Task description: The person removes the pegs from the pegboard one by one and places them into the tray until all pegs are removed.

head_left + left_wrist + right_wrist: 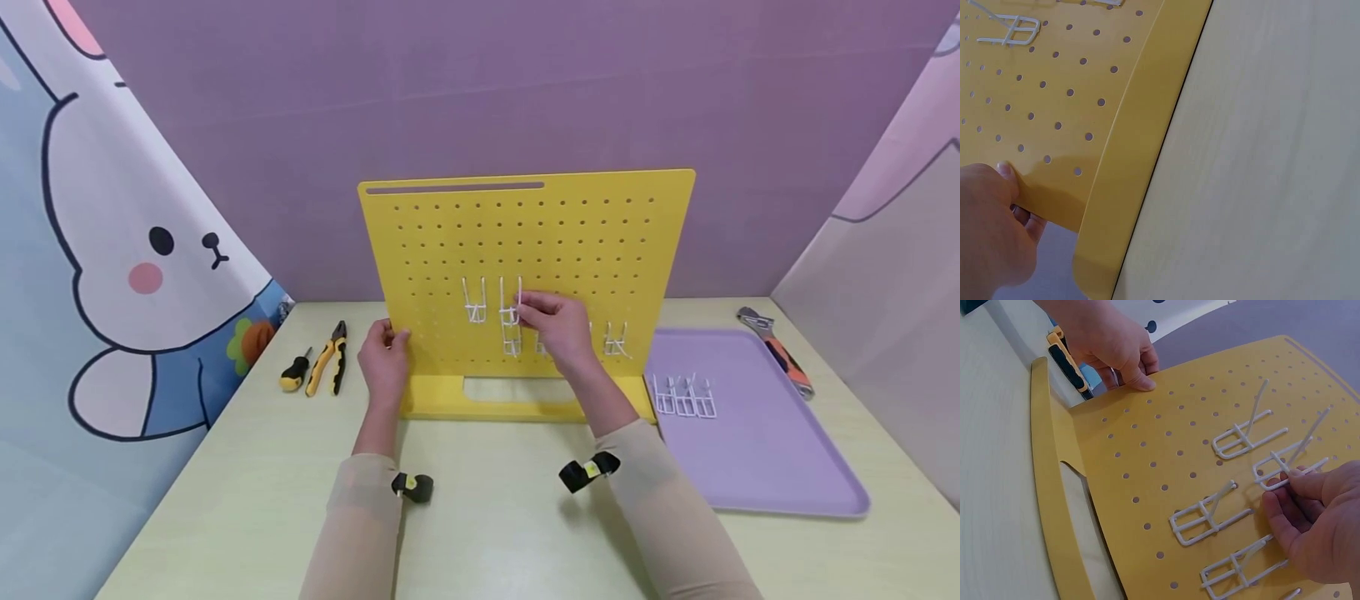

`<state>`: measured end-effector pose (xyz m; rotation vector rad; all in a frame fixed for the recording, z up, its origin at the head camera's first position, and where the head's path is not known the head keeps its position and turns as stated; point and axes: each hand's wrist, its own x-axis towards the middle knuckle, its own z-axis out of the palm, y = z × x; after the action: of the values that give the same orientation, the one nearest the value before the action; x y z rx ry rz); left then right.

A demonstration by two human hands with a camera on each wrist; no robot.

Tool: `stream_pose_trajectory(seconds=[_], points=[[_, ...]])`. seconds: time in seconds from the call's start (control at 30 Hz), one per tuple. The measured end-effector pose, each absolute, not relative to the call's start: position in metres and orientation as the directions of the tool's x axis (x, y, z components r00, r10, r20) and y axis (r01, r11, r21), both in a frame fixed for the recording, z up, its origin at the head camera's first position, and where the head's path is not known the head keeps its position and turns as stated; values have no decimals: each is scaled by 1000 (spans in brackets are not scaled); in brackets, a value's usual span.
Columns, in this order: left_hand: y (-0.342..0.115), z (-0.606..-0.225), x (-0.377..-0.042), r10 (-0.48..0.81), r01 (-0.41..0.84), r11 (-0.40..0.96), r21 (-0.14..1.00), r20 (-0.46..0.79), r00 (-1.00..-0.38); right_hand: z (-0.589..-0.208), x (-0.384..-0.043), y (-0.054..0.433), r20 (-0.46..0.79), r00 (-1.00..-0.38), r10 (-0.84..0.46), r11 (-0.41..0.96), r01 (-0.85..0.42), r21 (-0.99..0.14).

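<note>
A yellow pegboard [585, 250] stands upright on its base, leaning slightly back. On its left edge, my left hand [385, 362] grips the board, thumb on the front and fingers behind, as the left wrist view also shows. My right hand [562, 329] pinches a white wire hook [1270, 474] at the middle of the board, against its face. Left of it hangs another white hook [474, 312]. Below are more white hooks [1194, 525] in a lower row, partly hidden by the right hand and forearm in the head view.
A purple tray [765, 458] on the right carries several white hooks [684, 404]. An adjustable wrench [780, 350] lies at the tray's far right edge. Left of the board are pliers [326, 362] and a short screwdriver [295, 372]. Purple cloth hangs behind.
</note>
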<state>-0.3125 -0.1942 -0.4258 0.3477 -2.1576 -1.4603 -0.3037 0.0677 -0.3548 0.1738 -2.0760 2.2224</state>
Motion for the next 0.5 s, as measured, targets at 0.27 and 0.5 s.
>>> stream_pose_trajectory(seconds=[0.27,0.5], points=[[-194,-425,-311,-475,72,378,923,261,-840,-351,-301,68,193,-981,-30,-69,-190,-979],[-194,-424,-311,-473,85,380,921,272,-838,-349,-293,75,206,-977,-53,-74,-202,-977]])
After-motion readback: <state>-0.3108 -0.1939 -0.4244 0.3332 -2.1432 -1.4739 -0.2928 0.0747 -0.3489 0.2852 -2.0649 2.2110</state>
